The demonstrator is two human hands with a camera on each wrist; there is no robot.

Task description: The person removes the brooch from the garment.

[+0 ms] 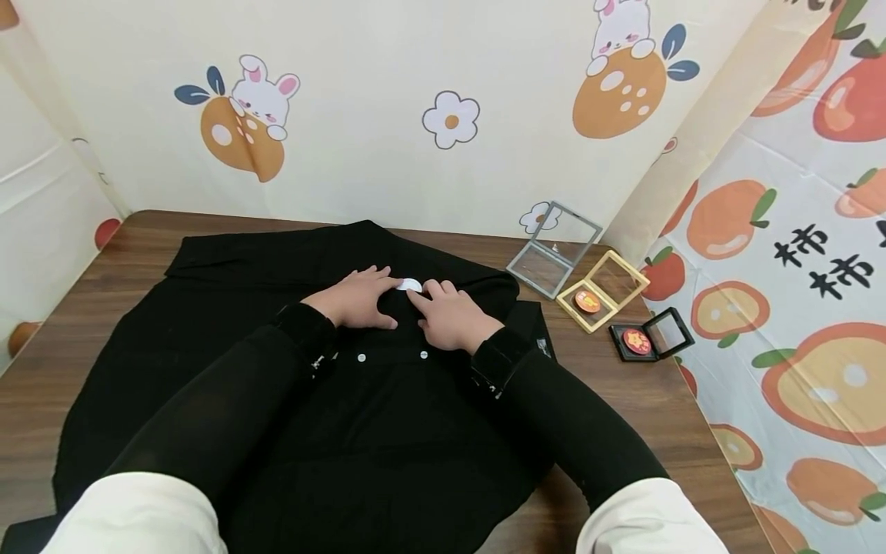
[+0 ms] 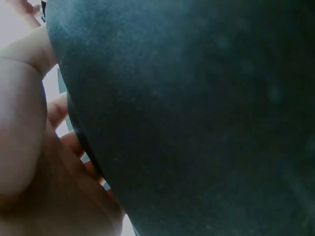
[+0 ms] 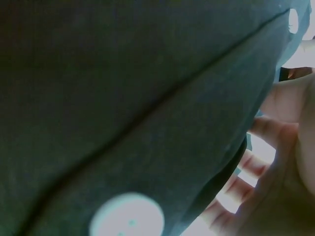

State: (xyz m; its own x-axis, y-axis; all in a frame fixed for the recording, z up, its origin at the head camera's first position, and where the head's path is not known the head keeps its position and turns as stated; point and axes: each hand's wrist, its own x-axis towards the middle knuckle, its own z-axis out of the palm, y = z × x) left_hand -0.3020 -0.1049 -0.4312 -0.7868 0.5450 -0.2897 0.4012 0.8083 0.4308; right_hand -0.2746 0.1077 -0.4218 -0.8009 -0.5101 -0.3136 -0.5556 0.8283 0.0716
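Note:
A black garment with white buttons (image 1: 392, 431) lies spread over the wooden table. Its upper part spans the far side in a folded band. Between my hands, on that upper part, shows a small white rounded patch (image 1: 410, 285), too small to identify. My left hand (image 1: 356, 298) rests on the cloth to the left of the patch, fingers spread and thumb pointing right. On the other side my right hand (image 1: 451, 317) touches the fabric, its fingertips close to the patch. A white button (image 3: 128, 216) looms large in the right wrist view. Dark cloth (image 2: 187, 118) fills most of the left wrist view.
Three open clear-lidded cases stand at the right: a grey one (image 1: 541, 269), a yellow one (image 1: 585, 308) with a round orange piece, and a black one (image 1: 628, 355) with a red piece. Patterned cloth walls border the table (image 1: 664, 408) behind and at the right.

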